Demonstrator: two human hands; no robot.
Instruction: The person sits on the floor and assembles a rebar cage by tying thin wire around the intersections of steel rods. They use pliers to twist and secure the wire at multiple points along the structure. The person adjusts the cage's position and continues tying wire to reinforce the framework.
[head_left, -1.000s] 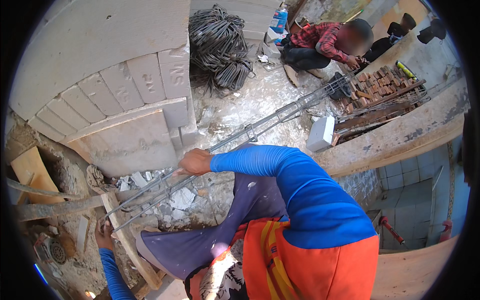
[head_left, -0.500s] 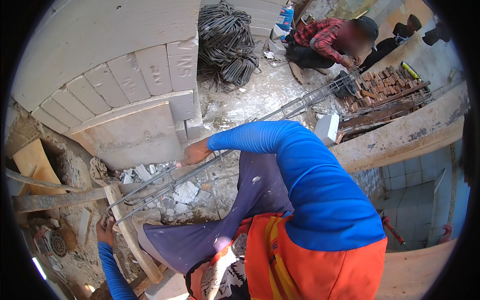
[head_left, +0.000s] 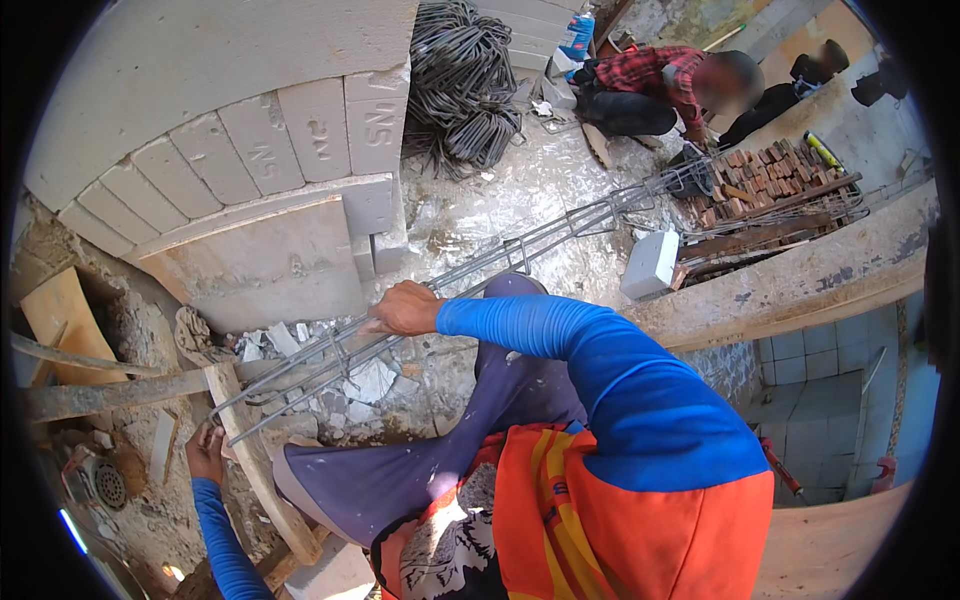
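A long rebar cage (head_left: 515,250) of steel bars with square stirrups runs slantwise from the lower left to the far right. My right hand (head_left: 405,308) is closed round its bars above my knee. Beside the near bar ends, at a wooden plank (head_left: 262,470), is my left hand (head_left: 207,452). Its fingers are bent, and what they grip is too small to make out. The cage's near end rests over the plank. At the far end a co-worker in a checked red shirt (head_left: 650,75) squats, hands low by the bars.
White blocks (head_left: 235,150) are stacked at the left. Behind them lies a heap of bent steel stirrups (head_left: 460,85). Bricks (head_left: 755,180) and a white block (head_left: 650,264) stand right of the cage. Rubble (head_left: 370,380) covers the floor beneath; a low wall (head_left: 800,290) crosses at right.
My right arm has dropped nearer to me and the right hand has shifted slightly right and up along the cage. The left hand moved little. The co-worker has leaned lower.
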